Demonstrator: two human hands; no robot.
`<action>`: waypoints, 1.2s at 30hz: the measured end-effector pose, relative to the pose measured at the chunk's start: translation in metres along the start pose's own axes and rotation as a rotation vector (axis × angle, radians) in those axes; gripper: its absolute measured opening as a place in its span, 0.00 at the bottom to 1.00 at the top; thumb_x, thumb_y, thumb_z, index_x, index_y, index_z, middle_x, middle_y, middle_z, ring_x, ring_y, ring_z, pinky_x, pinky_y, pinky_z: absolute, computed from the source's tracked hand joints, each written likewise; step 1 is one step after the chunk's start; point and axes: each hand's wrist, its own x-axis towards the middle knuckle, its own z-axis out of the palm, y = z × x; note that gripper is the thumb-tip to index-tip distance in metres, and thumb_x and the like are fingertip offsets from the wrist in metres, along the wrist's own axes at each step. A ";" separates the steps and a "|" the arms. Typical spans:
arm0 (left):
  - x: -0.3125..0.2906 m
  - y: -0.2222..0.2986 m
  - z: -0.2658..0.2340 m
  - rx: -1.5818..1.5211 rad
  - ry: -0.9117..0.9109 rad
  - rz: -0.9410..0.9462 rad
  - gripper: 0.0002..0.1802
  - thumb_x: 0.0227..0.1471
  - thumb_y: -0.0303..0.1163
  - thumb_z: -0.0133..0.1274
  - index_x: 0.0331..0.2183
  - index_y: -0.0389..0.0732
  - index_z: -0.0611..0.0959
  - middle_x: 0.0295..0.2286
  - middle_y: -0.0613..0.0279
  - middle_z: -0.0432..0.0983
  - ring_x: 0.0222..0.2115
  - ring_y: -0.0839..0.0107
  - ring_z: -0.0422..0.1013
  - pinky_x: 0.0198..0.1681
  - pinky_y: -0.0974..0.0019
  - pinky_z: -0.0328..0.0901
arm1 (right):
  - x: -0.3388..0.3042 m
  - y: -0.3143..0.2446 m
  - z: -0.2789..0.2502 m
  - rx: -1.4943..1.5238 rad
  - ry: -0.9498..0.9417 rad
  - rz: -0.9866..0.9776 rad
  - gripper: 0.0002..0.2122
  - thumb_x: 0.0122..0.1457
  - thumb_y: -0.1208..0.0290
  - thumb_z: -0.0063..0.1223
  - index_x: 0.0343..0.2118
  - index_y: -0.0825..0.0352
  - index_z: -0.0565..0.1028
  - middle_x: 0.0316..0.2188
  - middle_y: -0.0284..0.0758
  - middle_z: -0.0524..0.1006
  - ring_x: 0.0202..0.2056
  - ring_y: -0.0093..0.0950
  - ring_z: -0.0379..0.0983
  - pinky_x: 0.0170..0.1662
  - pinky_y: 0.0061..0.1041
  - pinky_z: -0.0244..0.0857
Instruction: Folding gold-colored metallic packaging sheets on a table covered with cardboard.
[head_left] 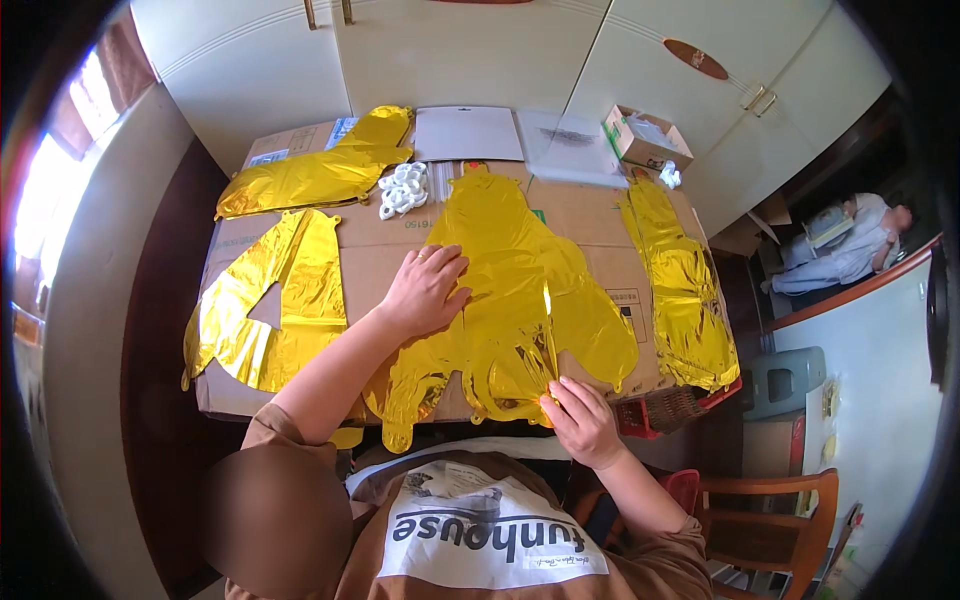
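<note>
Centrally in the frame: one gold foil balloon [520,290], deflated, flat on the cardboard-covered desk [590,215]. Left hand [425,292], fingers spread and flat, palm pressing the balloon's left edge; nothing grasped. Right hand [582,420], lower centre, fingers pinched closed on the balloon's bottom tab at the desk's near edge. Upper left: two further gold foil shapes [315,175] [270,300]. Right: a crumpled gold strip [685,290]. Upper centre: white plastic rings [403,188], white sheet [468,132]; small open box [645,138] upper right.
</note>
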 end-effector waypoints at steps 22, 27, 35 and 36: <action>-0.004 0.009 0.006 -0.049 0.042 0.065 0.22 0.56 0.37 0.58 0.49 0.37 0.80 0.51 0.52 0.75 0.52 0.52 0.69 0.55 0.51 0.62 | -0.007 -0.006 -0.005 0.005 0.011 0.013 0.09 0.57 0.74 0.59 0.41 0.66 0.82 0.44 0.42 0.81 0.49 0.40 0.77 0.53 0.37 0.73; -0.003 0.010 0.004 -0.063 0.037 0.062 0.21 0.56 0.37 0.58 0.49 0.37 0.80 0.50 0.52 0.75 0.52 0.52 0.69 0.55 0.51 0.62 | -0.005 -0.005 -0.008 0.012 -0.005 0.005 0.09 0.57 0.75 0.60 0.41 0.66 0.82 0.44 0.42 0.81 0.49 0.40 0.77 0.53 0.37 0.73; 0.022 0.022 -0.008 -0.030 0.055 0.144 0.20 0.54 0.40 0.59 0.46 0.39 0.81 0.47 0.55 0.74 0.50 0.54 0.69 0.54 0.51 0.62 | -0.011 -0.002 -0.006 0.012 -0.008 0.003 0.09 0.57 0.74 0.59 0.41 0.65 0.82 0.45 0.41 0.80 0.51 0.39 0.75 0.54 0.37 0.72; 0.024 0.026 -0.007 -0.052 0.031 0.170 0.20 0.54 0.40 0.60 0.46 0.39 0.81 0.47 0.53 0.74 0.51 0.53 0.69 0.55 0.51 0.62 | -0.012 -0.002 -0.005 0.015 -0.008 0.002 0.09 0.57 0.73 0.59 0.41 0.65 0.82 0.46 0.41 0.80 0.51 0.39 0.75 0.54 0.37 0.72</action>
